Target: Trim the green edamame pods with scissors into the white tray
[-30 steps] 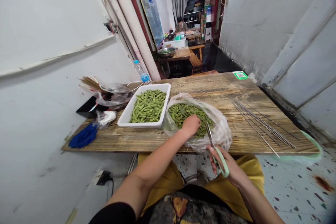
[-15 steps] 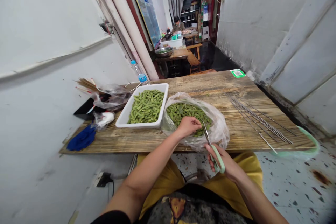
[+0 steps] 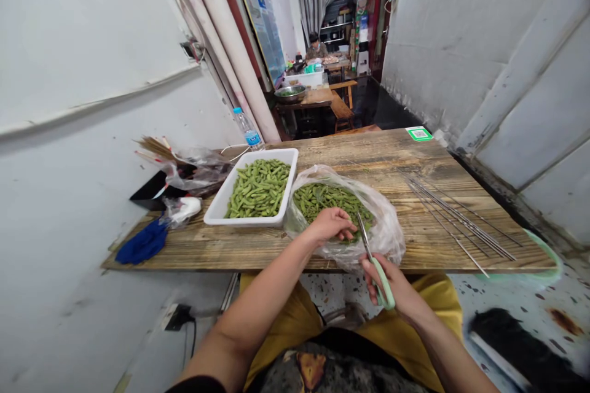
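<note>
My right hand (image 3: pixel 387 282) grips a pair of scissors (image 3: pixel 378 273) by its pale green handles. Its metal blades point up and away over the near right rim of a clear plastic bag (image 3: pixel 389 227). Inside the open bag lie many green soybean pods (image 3: pixel 318 199). My left hand (image 3: pixel 332 225) hovers over the near part of these pods, left of the blade tips. Its fingers are curled together; whatever they pinch is too small to make out. Left of the bag, a white tray (image 3: pixel 289 187) holds a heap of green pods (image 3: pixel 260 187).
Several metal skewers (image 3: pixel 456 221) lie on the wooden table (image 3: pixel 332 150) at right. A water bottle (image 3: pixel 251 132), black dustpan-like container (image 3: pixel 150 187) and blue cloth (image 3: pixel 142 242) sit at left. A dark blurred shape (image 3: pixel 520 350) is on the floor at right. A person (image 3: pixel 316 49) sits far back.
My left hand's fingers have shifted slightly, and the scissors have moved a little right and down. The dark shape has come into view at lower right. The whole view has shifted slightly.
</note>
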The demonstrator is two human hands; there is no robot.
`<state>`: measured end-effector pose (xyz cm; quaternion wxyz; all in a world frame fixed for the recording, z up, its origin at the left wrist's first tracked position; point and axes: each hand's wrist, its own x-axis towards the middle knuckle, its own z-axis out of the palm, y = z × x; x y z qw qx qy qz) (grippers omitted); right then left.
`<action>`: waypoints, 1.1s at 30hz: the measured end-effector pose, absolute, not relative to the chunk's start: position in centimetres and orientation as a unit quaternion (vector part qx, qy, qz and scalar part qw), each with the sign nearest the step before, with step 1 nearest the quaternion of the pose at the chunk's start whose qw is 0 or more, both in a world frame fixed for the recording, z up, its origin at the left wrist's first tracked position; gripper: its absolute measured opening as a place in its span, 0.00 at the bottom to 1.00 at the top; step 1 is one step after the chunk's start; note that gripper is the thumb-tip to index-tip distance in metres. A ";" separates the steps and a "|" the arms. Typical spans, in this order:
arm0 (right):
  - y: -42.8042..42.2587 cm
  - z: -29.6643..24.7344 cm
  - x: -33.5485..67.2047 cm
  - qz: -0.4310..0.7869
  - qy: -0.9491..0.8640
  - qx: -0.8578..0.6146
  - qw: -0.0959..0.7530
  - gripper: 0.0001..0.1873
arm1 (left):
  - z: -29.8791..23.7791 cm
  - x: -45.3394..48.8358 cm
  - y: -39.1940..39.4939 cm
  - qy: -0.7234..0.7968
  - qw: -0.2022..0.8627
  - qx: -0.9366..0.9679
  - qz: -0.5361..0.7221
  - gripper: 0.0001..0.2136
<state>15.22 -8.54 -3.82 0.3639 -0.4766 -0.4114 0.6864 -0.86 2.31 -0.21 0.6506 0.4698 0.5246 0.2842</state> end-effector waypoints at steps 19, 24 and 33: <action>-8.3 -2.4 14.9 0.677 -0.444 -0.470 0.352 0.21 | 0.7 0.5 0.9 0.506 0.722 0.263 0.391 0.09; -8.1 -2.7 14.4 0.687 -0.403 -0.484 0.362 0.22 | 0.2 0.3 1.0 0.503 0.723 0.238 0.409 0.08; -8.8 -1.8 15.5 0.820 -0.251 -0.395 0.330 0.23 | -0.5 -2.9 3.1 0.602 0.543 0.464 0.358 0.06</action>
